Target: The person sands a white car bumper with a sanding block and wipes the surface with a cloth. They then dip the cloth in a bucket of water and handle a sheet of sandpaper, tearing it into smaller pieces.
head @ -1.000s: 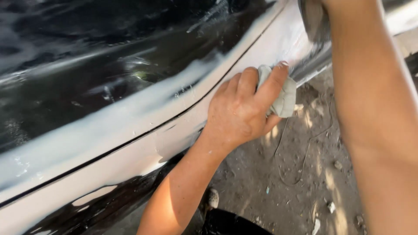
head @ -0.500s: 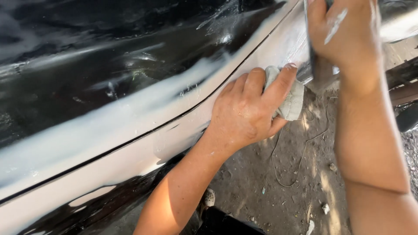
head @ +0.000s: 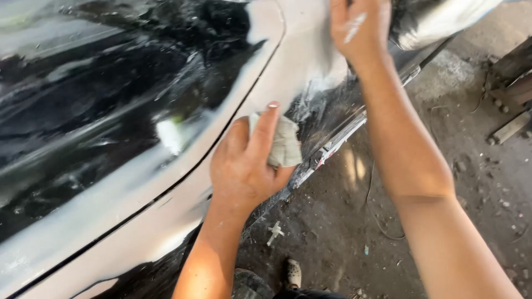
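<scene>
My left hand (head: 244, 163) presses a folded pale grey pad of sanding paper (head: 284, 145) against the lower side of a black car body panel (head: 111, 111). A wide pale band of sanded filler (head: 183, 182) runs along the panel beside a dark seam line. My right hand (head: 361, 26) lies flat on the pale patch higher up, fingers together, a white smear on its back. Nothing shows in that hand.
Below the panel lies a dirt floor (head: 443, 166) with small stones and a thin wire (head: 370, 194). A small white plastic clip (head: 274, 231) lies near my shoe (head: 292, 272). Metal parts (head: 507, 99) lean at the right edge.
The view has shifted along the panel. My right hand came in from the top and now rests on the pale patch. My left hand keeps the pad pressed to the panel.
</scene>
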